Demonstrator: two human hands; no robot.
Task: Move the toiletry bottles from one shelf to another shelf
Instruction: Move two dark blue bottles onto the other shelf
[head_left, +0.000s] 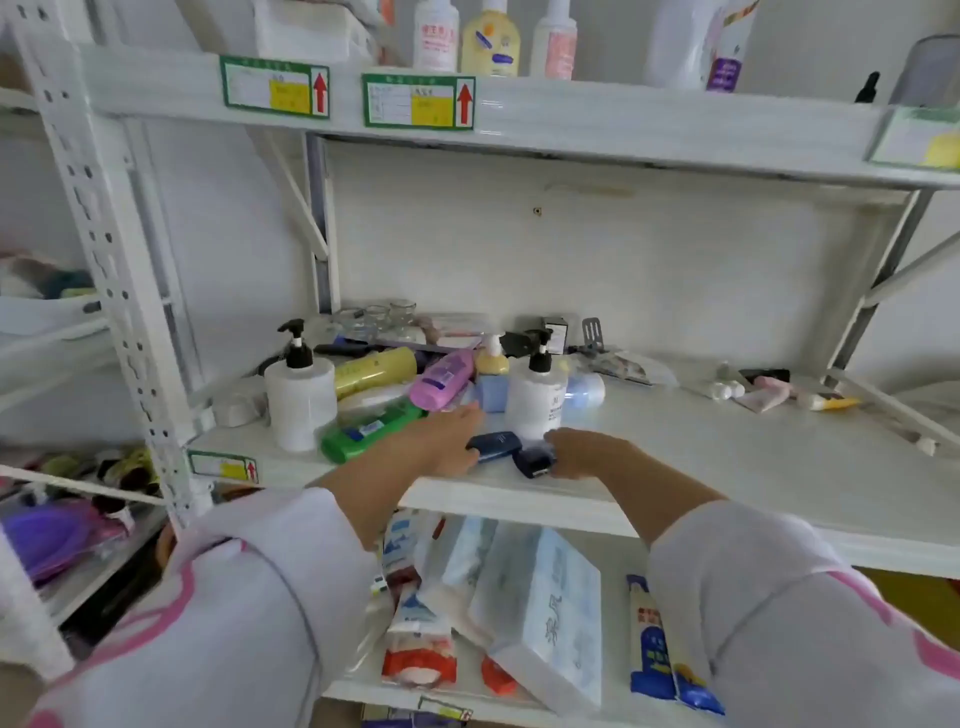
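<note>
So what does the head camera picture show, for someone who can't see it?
Two hands reach onto the white middle shelf: the left hand and the right hand each touch a small dark blue container. Behind them crowd toiletry bottles, among them a white pump bottle, a green bottle lying down and a pink bottle.

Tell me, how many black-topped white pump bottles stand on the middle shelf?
2: one white pump bottle at the clutter's left end, another just behind the hands. More may be hidden.
</note>
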